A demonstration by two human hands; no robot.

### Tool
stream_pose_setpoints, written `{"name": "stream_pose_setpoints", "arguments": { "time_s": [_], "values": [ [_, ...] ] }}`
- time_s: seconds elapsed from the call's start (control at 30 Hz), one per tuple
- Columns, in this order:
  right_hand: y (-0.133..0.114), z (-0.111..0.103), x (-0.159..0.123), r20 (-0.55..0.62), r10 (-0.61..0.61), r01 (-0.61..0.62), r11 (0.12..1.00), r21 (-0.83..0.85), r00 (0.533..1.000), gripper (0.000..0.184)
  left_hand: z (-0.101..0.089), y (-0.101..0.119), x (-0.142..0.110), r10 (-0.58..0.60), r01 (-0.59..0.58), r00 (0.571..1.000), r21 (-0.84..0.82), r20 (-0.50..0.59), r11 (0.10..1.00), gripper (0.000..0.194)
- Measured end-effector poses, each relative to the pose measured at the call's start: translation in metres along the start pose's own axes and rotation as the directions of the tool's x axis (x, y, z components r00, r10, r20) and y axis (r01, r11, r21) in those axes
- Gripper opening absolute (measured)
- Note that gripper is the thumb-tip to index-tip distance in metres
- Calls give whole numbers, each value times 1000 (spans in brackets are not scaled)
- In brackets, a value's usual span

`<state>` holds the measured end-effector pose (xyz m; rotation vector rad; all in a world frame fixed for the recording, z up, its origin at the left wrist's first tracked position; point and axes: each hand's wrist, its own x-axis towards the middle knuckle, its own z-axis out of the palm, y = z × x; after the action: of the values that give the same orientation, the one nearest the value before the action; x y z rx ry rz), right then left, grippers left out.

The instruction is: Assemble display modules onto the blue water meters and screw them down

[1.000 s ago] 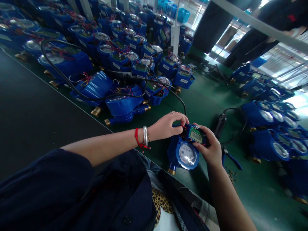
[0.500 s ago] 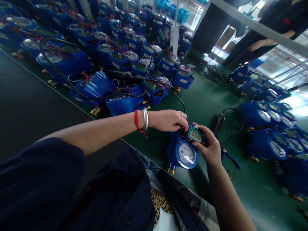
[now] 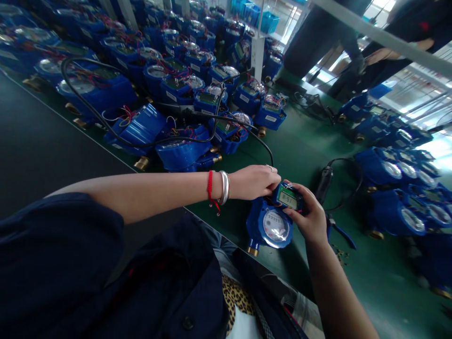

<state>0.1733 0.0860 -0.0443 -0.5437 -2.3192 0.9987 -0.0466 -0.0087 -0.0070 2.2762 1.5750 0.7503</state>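
A blue water meter (image 3: 257, 219) with a round clear dial (image 3: 276, 226) and a brass end lies at the bench's near edge. On its far side sits a green circuit board with a lit-grey display (image 3: 288, 199) that shows characters. My right hand (image 3: 308, 212) holds this display module by its right side, thumb below and fingers above. From the left, my left hand (image 3: 252, 182) reaches in with curled fingers at the module's left end. Its fingertips are bent down and whatever they pinch is hidden. A black cable (image 3: 265, 147) runs toward that hand.
Several blue meters with loose wires (image 3: 176, 89) crowd the left and back. More meters (image 3: 395, 212) stand at right. Blue-handled pliers (image 3: 342, 235), a black tool (image 3: 323, 183) and small brass-coloured bits (image 3: 342, 256) lie beside my right arm. A person's hand (image 3: 379, 55) shows beyond the frame.
My left hand has gone from a visible pinch over the wires to curled fingers lower against the module. The display's characters have changed. My right hand keeps its hold.
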Motion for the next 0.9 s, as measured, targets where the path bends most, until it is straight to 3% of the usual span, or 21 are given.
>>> {"name": "stream_pose_setpoints", "arguments": {
  "time_s": [0.07,0.23,0.43,0.53,0.6,0.63,0.73,0.8,0.9],
  "values": [
    [-2,0,1,15,1,-1,1000,1,1000,62,3,2,-2,-80,77,996,-73,-38,994,5],
    [-2,2,2,4,-10,10,1000,-5,1000,62,8,6,-3,-150,134,981,-131,-124,982,14],
    [3,3,-1,-8,9,-9,1000,18,1000,63,11,5,1,-210,195,970,-130,-122,972,23],
    [2,3,0,0,11,-11,1000,10,1000,63,12,-7,7,-278,252,957,-240,-81,937,38],
    [0,3,1,2,4,-4,1000,-12,1000,63,13,-17,14,-302,295,952,-428,52,854,54],
    [-1,3,1,1,1,-1,1000,-28,1000,63,14,-22,17,-296,332,942,-544,156,770,58],
    [-2,3,3,7,7,-7,999,-52,1000,63,21,-33,26,-210,468,883,-743,420,479,42],
    [-2,3,2,11,16,-16,999,-38,1000,62,26,-36,30,-184,505,861,-763,473,403,29],
    [1,2,1,-9,24,-24,1000,-20,1000,62,35,-36,31,-211,497,868,-788,450,364,22]
  ]
}}
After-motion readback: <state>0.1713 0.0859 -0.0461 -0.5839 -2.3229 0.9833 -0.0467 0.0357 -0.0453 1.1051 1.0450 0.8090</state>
